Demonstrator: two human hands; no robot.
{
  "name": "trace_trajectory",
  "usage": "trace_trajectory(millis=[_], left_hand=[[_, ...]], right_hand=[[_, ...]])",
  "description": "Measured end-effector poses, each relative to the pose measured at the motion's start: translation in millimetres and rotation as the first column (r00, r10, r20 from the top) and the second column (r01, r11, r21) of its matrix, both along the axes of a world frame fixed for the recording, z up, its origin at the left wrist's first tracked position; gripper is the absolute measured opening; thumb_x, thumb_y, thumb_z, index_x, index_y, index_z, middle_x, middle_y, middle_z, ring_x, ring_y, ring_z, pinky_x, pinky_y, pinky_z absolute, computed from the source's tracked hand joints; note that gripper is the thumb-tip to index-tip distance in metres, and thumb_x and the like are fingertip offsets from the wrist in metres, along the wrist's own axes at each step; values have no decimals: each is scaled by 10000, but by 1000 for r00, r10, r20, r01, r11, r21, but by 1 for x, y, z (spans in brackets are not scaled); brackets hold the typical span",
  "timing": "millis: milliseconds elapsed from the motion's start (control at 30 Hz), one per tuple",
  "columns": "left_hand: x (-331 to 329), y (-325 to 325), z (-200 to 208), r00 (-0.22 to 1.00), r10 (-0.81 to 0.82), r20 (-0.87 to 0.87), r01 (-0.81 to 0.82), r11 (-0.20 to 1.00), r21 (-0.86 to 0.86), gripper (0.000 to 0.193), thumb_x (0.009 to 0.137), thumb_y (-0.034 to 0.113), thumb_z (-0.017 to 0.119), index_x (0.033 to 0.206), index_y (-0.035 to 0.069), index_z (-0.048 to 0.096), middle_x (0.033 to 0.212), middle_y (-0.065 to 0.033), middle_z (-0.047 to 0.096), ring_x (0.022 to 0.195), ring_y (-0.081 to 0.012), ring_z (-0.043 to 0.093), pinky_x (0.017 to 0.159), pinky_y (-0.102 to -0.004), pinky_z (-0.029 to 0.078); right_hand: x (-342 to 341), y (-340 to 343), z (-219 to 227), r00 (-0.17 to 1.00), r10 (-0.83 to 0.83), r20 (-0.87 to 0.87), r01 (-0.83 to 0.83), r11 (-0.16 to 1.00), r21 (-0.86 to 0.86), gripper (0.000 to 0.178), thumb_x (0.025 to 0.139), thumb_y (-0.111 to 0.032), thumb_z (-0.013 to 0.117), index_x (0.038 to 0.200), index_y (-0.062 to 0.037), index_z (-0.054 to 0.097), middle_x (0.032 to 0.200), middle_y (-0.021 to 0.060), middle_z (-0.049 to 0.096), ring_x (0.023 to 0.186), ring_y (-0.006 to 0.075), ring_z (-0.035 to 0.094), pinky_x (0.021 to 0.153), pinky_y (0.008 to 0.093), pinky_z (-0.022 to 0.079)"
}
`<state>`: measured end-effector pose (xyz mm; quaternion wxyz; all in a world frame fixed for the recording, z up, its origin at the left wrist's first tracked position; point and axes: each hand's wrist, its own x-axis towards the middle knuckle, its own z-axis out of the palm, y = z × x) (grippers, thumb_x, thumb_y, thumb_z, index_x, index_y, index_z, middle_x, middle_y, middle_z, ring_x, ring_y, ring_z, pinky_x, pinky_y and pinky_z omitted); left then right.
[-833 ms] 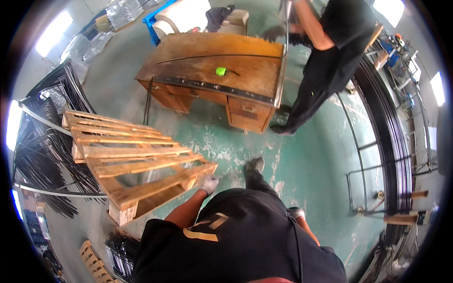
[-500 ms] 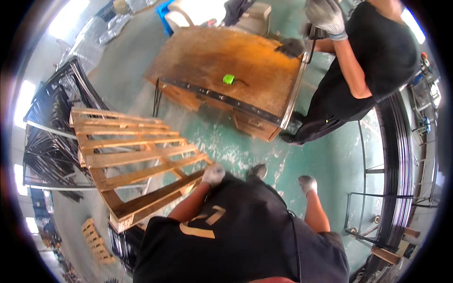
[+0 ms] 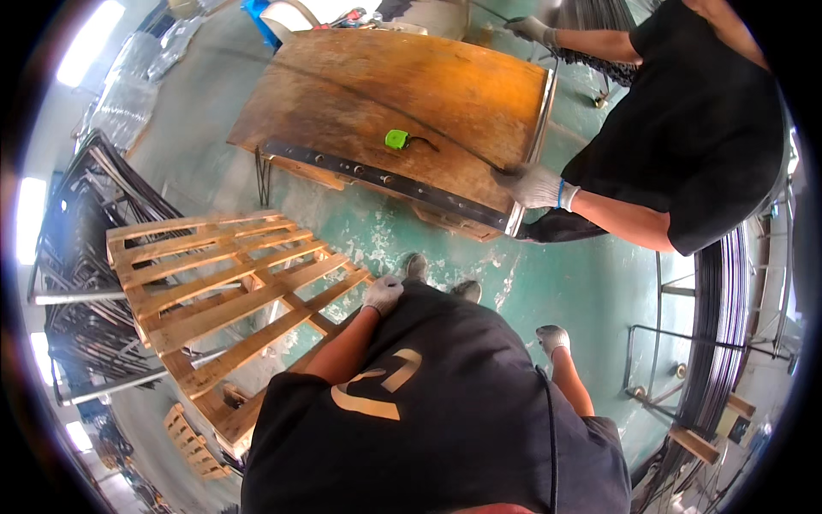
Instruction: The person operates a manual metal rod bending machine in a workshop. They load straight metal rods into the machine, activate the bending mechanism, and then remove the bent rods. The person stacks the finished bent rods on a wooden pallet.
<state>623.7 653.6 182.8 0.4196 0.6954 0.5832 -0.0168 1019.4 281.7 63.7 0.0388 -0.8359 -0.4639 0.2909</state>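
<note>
My left hand (image 3: 383, 295), in a pale work glove, is closed in front of my shirt, close to the near right corner of a slatted wooden pallet (image 3: 248, 283); nothing shows in its fingers. On the other side of my body my right hand (image 3: 553, 337), also gloved, hangs low over the green floor with its fingers curled and no object visible in it. Ahead is a worn wooden desk (image 3: 411, 94) with a metal strip along its near edge. A bright green tape measure (image 3: 396, 139) lies on the desktop, its dark strap to the right.
At the desk's right end a co-worker (image 3: 693, 128) in black holds a thin dark rod (image 3: 402, 114) slanting over the desktop. Black metal frames (image 3: 94, 257) are stacked at left. Long dark bars (image 3: 719, 325) rest on a rack at right. Another pallet (image 3: 193, 441) lies behind.
The co-worker's raised gloved hand has come down to the desk's right edge, and the thin rod now crosses the desktop. My view has shifted, and both my feet now show.
</note>
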Motion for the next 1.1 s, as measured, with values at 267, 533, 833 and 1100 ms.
trace_trajectory(millis=[267, 533, 833, 1100], left_hand=[[16, 81, -1, 963, -252, -94, 249, 967, -45, 309, 796, 322, 563, 932, 82, 701, 947, -166, 687, 933, -322, 656, 812, -386, 504], [23, 117, 2, 953, -265, -149, 259, 964, -59, 317, 829, 325, 526, 968, 102, 705, 1044, -160, 670, 1022, -343, 616, 889, -397, 486], [8, 113, -8, 948, -307, -84, 300, 950, -86, 299, 843, 327, 542, 912, 87, 707, 1021, -166, 671, 1011, -344, 619, 876, -396, 493], [5, 106, -33, 942, -305, -137, 277, 942, -189, 309, 842, 331, 565, 965, 84, 705, 1021, -169, 675, 1008, -338, 629, 873, -388, 495]], right_hand=[[-91, 59, 122, 150, -893, -425, 881, 315, -352, 235, 827, -193, 657, 978, -19, 704, 725, 41, 650, 594, 132, 577, 541, 288, 454], [-103, 94, 139, 279, -865, -418, 893, 394, -219, 282, 843, -182, 680, 1062, -4, 679, 813, 58, 673, 671, 131, 604, 578, 270, 474], [-106, 104, 147, 276, -888, -368, 876, 390, -285, 276, 824, -190, 685, 1020, 5, 699, 872, 78, 709, 754, 146, 637, 706, 292, 503], [-94, 102, 141, 313, -876, -367, 866, 422, -270, 293, 812, -203, 691, 1013, 10, 699, 850, 78, 703, 739, 157, 638, 701, 291, 506]])
